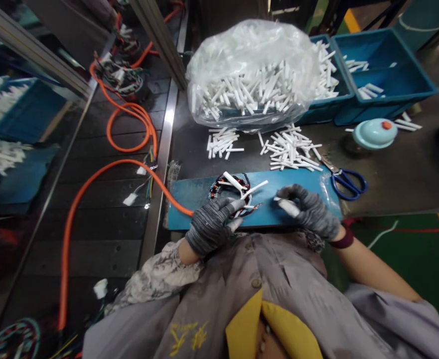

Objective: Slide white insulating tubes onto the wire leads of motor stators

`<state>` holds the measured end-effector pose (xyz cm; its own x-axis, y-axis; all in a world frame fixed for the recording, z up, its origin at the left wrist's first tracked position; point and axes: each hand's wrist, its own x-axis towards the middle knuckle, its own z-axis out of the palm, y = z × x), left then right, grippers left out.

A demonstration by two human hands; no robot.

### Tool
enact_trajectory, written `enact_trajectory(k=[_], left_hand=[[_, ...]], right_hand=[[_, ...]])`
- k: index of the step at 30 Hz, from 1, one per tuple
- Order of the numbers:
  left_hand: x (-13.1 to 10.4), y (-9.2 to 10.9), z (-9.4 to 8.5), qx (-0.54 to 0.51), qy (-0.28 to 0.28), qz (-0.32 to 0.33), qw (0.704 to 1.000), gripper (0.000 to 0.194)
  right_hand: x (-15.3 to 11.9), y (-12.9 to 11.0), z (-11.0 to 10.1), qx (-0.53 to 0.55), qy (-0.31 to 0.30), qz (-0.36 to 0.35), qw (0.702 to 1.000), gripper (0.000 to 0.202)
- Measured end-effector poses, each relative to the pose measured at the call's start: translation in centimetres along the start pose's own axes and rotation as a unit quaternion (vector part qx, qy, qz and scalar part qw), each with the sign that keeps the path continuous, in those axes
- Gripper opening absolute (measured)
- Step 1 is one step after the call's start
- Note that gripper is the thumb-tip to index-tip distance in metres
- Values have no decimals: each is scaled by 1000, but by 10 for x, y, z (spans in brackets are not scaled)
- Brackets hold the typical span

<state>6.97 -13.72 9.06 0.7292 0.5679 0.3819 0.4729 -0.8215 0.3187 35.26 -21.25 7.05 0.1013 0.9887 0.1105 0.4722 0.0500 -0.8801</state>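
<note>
While the left hand [211,225] touches one wire coil [216,187] at centre, thumb and index apart, grip unclear, the right hand [309,212] curls nearby; can't tell if pinching. Two loose piles of white tubes [292,149], one scissors [348,183]. Upper right: two blue bins [394,75], one partly hidden by bulging bag [252,55]. Blue mat [189,192], dark surface [387,192]; green floor [409,254] lower right.

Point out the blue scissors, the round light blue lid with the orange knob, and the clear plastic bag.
Blue scissors [355,189]: head view, on the handle.
Light blue lid [370,133]: head view, on its top.
Clear plastic bag [241,50]: head view, upper part.
</note>
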Motion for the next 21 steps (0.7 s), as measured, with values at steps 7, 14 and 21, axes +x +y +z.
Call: enact_trajectory(k=[7,14,21], left_hand=[[-3,-5,2,-9,-24,-6,1000,35],[-5,12,11,97,37,-16,994,26],[-7,22,22,178,44,-10,983,18]], right_hand=[[9,-2,28,160,-108,54,980,30],[11,-25,34,108,-176,42,978,32],[-3,-17,43,-69,-59,-56,994,34]])
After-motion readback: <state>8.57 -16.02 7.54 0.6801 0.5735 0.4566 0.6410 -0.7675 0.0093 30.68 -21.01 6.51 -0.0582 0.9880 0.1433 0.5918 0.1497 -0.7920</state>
